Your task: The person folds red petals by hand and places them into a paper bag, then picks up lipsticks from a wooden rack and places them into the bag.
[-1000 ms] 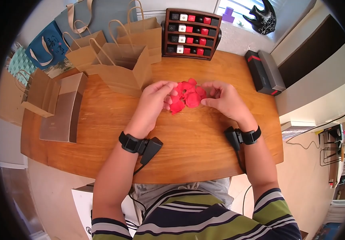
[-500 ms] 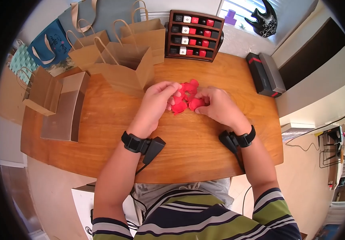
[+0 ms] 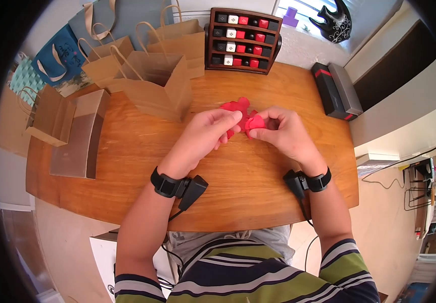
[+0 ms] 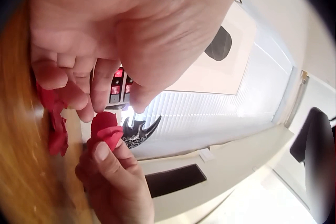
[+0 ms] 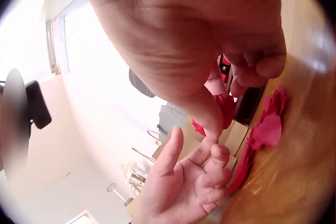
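Observation:
My right hand (image 3: 284,135) pinches a few red petals (image 3: 255,122) between thumb and fingertips. In the left wrist view these held petals (image 4: 107,129) stand up from the fingertips as a small layered bunch. Facing it, my left hand (image 3: 205,135) has its thumb and forefinger apart with nothing between them, its other fingers loosely bent close to the bunch. Below and behind both hands lies a heap of loose red petals (image 3: 242,103) on the wooden table (image 3: 228,177), partly hidden by the left hand. The right wrist view shows the heap (image 5: 268,129) spread along the tabletop.
Brown paper bags (image 3: 159,91) stand at the back left, beside a flat brown box (image 3: 84,136) with a small bag (image 3: 53,118) on it. A wooden rack of dice-like cubes (image 3: 243,40) stands at the back. Dark long boxes (image 3: 334,91) lie at the right.
My right hand has gone into the petals, picked some up and raised them. My left hand has moved right toward it, and its thumb and finger have parted.

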Motion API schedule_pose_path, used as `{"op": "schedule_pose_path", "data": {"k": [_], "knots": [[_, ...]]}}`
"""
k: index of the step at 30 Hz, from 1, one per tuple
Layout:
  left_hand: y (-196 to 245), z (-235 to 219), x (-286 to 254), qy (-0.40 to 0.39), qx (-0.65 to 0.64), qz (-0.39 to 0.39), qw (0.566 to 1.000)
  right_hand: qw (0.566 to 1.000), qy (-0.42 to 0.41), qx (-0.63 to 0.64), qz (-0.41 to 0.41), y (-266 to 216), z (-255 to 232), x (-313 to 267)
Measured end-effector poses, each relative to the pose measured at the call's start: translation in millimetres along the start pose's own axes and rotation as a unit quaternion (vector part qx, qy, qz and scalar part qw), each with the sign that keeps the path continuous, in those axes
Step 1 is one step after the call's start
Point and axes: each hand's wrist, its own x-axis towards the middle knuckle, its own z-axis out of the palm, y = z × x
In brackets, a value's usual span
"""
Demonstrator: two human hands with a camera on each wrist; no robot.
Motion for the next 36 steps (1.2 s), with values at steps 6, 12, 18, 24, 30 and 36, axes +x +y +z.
{"op": "schedule_pose_path", "data": {"k": [6, 12, 18, 24, 30, 36], "knots": [[2, 8, -6, -0.016, 0.031, -0.001, 0.999, 0.999, -0.017, -0.027, -0.03, -2, 13, -5], [0, 4, -5, -0.01, -0.001, 0.017, 1.0, 0.997, -0.031, 0.06, -0.033, -5, 18, -7], [-3, 3, -3, -0.006, -0.03, 0.019, 0.999, 0.986, -0.055, 0.146, 0.051, -8, 8, -4], [-1, 5, -5, -0.005, -0.061, 0.032, 0.998, 0.978, -0.07, 0.172, 0.09, -7, 5, -5], [4, 7, -6, 0.0, -0.091, 0.012, 0.996, 0.979, -0.045, 0.195, 0.038, -4, 4, -5], [0, 7, -6, -0.029, -0.06, 0.032, 0.997, 0.978, -0.022, 0.209, -0.008, -5, 7, -5]]}}
